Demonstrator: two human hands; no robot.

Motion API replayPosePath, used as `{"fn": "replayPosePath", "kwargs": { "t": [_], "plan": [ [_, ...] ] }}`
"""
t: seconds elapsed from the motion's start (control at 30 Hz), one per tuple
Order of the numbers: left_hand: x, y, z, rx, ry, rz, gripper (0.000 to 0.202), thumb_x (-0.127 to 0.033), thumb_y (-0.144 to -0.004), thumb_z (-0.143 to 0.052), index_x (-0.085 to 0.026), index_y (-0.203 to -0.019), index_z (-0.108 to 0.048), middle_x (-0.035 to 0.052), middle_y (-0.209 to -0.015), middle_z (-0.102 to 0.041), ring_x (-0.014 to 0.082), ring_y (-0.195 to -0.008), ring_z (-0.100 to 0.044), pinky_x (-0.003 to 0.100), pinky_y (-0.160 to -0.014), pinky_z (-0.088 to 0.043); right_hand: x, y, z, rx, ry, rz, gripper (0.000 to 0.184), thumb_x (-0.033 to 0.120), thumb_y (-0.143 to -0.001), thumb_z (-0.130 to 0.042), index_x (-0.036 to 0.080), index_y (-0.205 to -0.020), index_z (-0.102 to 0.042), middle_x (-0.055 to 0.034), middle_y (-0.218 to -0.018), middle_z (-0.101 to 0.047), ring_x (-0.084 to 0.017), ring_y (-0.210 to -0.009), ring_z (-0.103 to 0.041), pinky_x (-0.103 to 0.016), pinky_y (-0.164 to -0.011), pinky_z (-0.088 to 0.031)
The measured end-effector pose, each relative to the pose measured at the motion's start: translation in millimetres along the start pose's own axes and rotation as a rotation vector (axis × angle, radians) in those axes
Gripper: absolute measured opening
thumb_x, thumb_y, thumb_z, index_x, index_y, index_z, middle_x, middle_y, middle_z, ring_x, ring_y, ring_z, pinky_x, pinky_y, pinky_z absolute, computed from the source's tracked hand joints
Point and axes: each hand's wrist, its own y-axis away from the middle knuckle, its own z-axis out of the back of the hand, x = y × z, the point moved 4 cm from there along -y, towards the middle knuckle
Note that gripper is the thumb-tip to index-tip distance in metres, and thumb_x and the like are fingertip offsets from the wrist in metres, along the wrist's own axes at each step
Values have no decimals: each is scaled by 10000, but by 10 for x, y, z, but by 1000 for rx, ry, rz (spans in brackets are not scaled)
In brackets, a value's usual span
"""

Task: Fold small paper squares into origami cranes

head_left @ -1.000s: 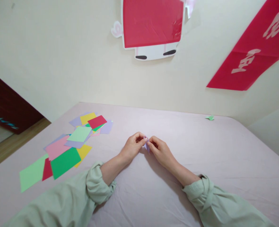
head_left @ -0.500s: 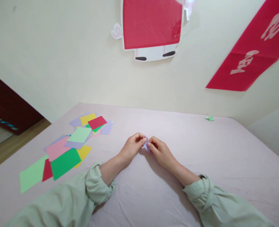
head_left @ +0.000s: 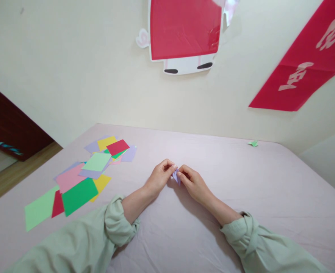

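Observation:
A small folded piece of purple paper (head_left: 176,176) is pinched between my two hands, a little above the table in the middle of the view. My left hand (head_left: 161,176) grips its left side with thumb and fingers together. On the other side, my right hand (head_left: 194,182) pinches it between thumb and forefinger. The fingers cover part of the paper, so its full folded shape is hidden. Far off to the right lies a folded light green paper figure (head_left: 253,143).
Loose sheets of coloured paper, such as a green sheet (head_left: 80,196) and a pink sheet (head_left: 72,177), overlap on the left of the cloth-covered table (head_left: 167,235). Behind the table is a wall (head_left: 113,87) with a red and white cutout (head_left: 184,34) and a red banner (head_left: 295,76).
The view has shifted very slightly. Both hands keep their pinch on the purple paper in nearly the same place.

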Motion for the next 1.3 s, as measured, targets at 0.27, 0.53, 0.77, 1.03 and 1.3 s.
{"fn": "replayPosePath", "kwargs": {
  "t": [0.27, 0.53, 0.77, 1.03, 1.3],
  "plan": [
    [37, -25, 24, -64, 113, 48, 262, -408, -772, -645, -171, -728, -542, -18, -687, -542, 101, -637, -488, 218, -617, -401, -10, -2, -17, 14, 11, -19, 216, 278, -905, -456, 205, -704, -486, 42, -635, -455, -130, -615, -440, -249, -599, -342],
    [-1, -2, -15, -21, 102, 67, 350, -497, -755, -653, -169, -813, -547, 1, -773, -568, 128, -724, -544, 257, -685, -448, -32, 3, 45, -75, 14, -36, 232, 308, -914, -457, 209, -707, -494, 32, -630, -487, -142, -603, -456, -254, -580, -348],
    [26, 2, -42, 18, -55, -3, 205, -335, -755, -644, -167, -744, -527, -32, -690, -526, 107, -651, -492, 239, -645, -398, -52, 0, 68, -110, 25, -42, 230, 318, -915, -450, 208, -723, -511, 25, -631, -503, -147, -606, -470, -263, -589, -360],
    [98, 4, -41, 59, -41, 18, 217, -353, -776, -633, -167, -755, -523, -30, -700, -519, 106, -647, -494, 236, -630, -406, -46, 1, 70, -117, -51, -45, 162, 346, -893, -512, 197, -845, -557, 5, -754, -593, -143, -641, -536, -262, -604, -411],
    [73, 11, -49, 84, -154, -89, 163, -301, -810, -594, -164, -748, -532, -27, -708, -512, 112, -675, -473, 234, -658, -384, -48, -1, 100, -166, -48, -46, 184, 339, -867, -532, 193, -755, -544, 22, -683, -534, -134, -616, -488, -254, -583, -384]
  ]
}}
